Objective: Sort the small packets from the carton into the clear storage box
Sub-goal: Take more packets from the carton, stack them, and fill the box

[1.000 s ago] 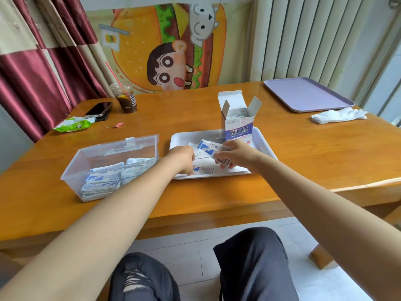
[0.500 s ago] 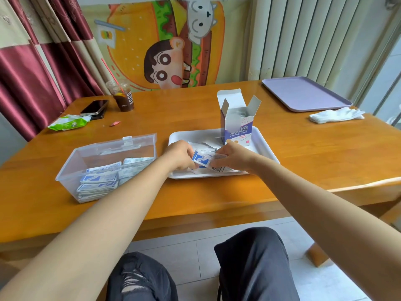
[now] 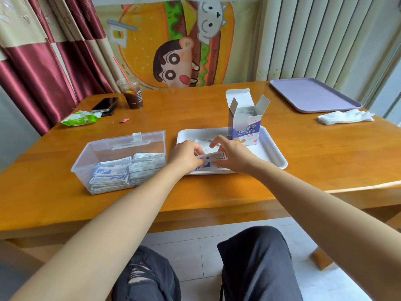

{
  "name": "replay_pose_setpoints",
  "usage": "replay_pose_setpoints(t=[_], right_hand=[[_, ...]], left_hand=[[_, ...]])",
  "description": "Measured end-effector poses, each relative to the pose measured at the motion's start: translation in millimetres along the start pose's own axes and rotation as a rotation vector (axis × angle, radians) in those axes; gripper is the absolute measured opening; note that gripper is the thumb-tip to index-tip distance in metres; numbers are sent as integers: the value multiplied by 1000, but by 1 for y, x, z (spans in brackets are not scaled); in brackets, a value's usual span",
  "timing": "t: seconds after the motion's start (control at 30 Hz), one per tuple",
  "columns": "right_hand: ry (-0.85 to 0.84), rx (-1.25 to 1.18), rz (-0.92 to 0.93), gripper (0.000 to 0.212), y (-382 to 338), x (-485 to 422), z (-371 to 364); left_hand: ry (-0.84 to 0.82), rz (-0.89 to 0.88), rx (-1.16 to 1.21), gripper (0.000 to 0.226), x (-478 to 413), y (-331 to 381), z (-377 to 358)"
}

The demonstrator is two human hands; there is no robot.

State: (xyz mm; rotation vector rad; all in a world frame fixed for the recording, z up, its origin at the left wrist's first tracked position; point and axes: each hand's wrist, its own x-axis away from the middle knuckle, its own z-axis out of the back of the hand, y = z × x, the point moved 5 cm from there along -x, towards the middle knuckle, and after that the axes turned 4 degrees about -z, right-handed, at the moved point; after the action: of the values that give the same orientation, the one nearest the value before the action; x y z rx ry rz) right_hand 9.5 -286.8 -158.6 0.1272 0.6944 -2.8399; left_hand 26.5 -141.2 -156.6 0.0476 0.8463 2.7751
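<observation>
While both hands hover over the smooth white tray, the left hand and right hand each pinch one end of a thin stack of flat, papery small packets, long axis running side to side between them. The upright cardboard carton, flaps open, stands just beyond the right hand. The clear plastic storage box, partly filled, sits just left of the left hand.

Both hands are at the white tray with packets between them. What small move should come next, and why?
Probably carry the bundle of packets left to the clear storage box. Both the left hand and right hand pinch it at the white tray, and sorted stacks already lie there.
</observation>
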Motion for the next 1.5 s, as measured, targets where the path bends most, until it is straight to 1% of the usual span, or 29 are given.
replay_pose_setpoints(t=[0.03, 0.1, 0.2, 0.33, 0.43, 0.57, 0.67, 0.73, 0.8, 0.9, 1.03, 1.13, 1.2, 1.3, 1.33, 1.4, 1.47, 1.5], right_hand=[[-11, 13, -4, 45, 1, 0, -1], [-13, 39, 1, 37, 2, -1, 0], [-9, -33, -28, 29, 3, -6, 7], [-123, 32, -49, 25, 1, -10, 3], [-106, -1, -63, 24, 1, -11, 2], [-105, -6, -64, 18, 0, -10, -1], [-47, -8, -91, 21, 2, -10, 1], [-58, 17, -103, 23, 4, -10, 1], [-88, 44, -107, 24, 4, -9, -1], [-74, 29, -108, 24, 5, -11, -1], [-110, 59, -94, 22, 7, -11, -6], [-50, -35, -95, 20, 10, -14, -1], [23, -91, -86, 21, 8, -19, 8], [131, -168, -6, 18, -7, -22, 23], [164, -219, 22, 14, -14, -20, 29], [221, -373, 54, 15, -26, -19, 37], [240, -493, 75, 17, -42, -23, 42], [237, -508, 102, 18, -55, -27, 41]], left_hand=[[-1, -3, -7, 15, 2, 0, 0], [10, -12, -16, 13, 5, 2, 1], [39, -21, -1, 11, 2, 3, 5], [-55, 28, -31, 16, 2, 0, 0], [-46, 21, -29, 17, 1, 1, 0], [-38, 18, -37, 10, 0, 3, 0], [12, 11, -11, 7, -2, 3, 1], [25, 8, -8, 8, -3, 3, 1], [12, -2, -31, 9, -4, 3, 0], [-9, -20, -58, 11, -5, 5, -2], [-70, -19, -119, 17, -5, 4, -7], [-58, -33, -99, 20, -4, 5, -2], [-9, -63, -97, 22, -5, 10, 10], [48, -123, -142, 24, -3, 19, 31], [60, -134, -144, 24, -2, 20, 39], [95, -143, -116, 25, 3, 17, 58], [149, -135, -104, 24, 11, 12, 81], [175, -126, -114, 23, 17, 6, 94]])
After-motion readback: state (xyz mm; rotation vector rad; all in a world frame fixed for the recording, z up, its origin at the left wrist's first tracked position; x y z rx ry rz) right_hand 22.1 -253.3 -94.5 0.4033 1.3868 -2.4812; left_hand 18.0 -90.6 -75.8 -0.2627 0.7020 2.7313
